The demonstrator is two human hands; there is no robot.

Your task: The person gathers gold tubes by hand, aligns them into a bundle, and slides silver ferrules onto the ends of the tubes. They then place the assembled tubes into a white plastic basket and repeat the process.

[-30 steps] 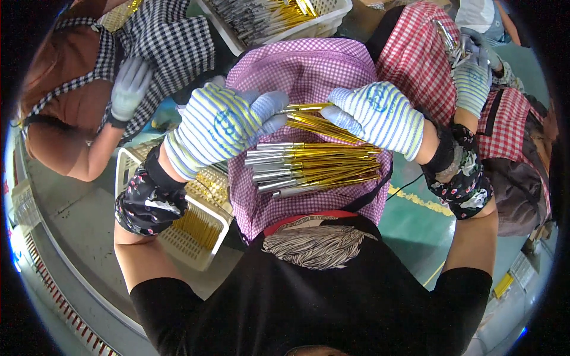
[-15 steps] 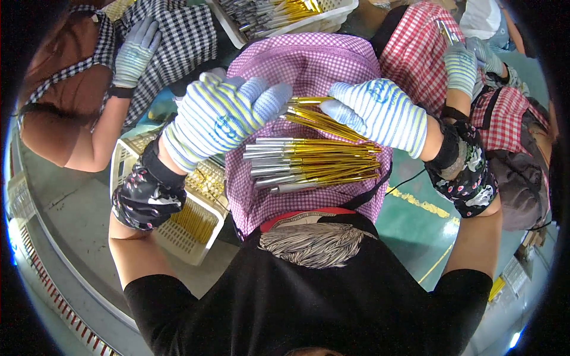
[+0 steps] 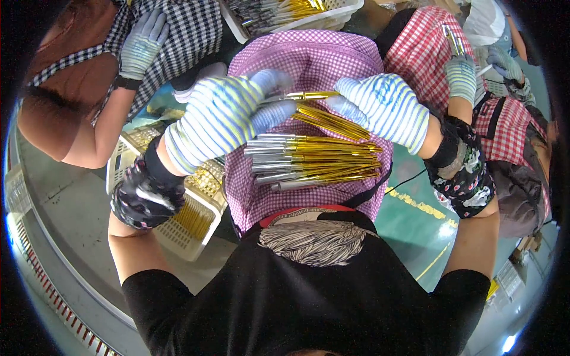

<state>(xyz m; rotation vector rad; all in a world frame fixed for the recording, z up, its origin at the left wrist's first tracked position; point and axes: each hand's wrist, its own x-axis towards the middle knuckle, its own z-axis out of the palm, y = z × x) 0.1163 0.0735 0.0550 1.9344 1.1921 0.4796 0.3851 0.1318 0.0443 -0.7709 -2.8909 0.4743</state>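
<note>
Both of my hands wear striped knit gloves. A slim gold, pen-like rod (image 3: 312, 95) stretches level between them above my lap. My left hand (image 3: 222, 115) has its fingers closed around the rod's left end, partly blurred by motion. At the other end, my right hand (image 3: 380, 110) pinches the tip between thumb and fingers. Just below lies a small slanting group of gold rods (image 3: 335, 121), its right end beside my right thumb. Nearer my body, a bundle of rods with silver left ends and gold right ends (image 3: 314, 157) rests on the pink checked cloth (image 3: 309, 50).
Slotted cream baskets (image 3: 193, 243) holding gold rods stand at my left. Another white basket (image 3: 323, 21) of silver and gold rods is at the far side. Co-workers' gloved hands are at the far left (image 3: 139, 50) and far right (image 3: 460, 77), the latter holding rods.
My left fingers have shifted along the rod, and the rod shows more plainly between my hands. The right co-worker's two hands have moved apart. The bundle on the cloth stays put.
</note>
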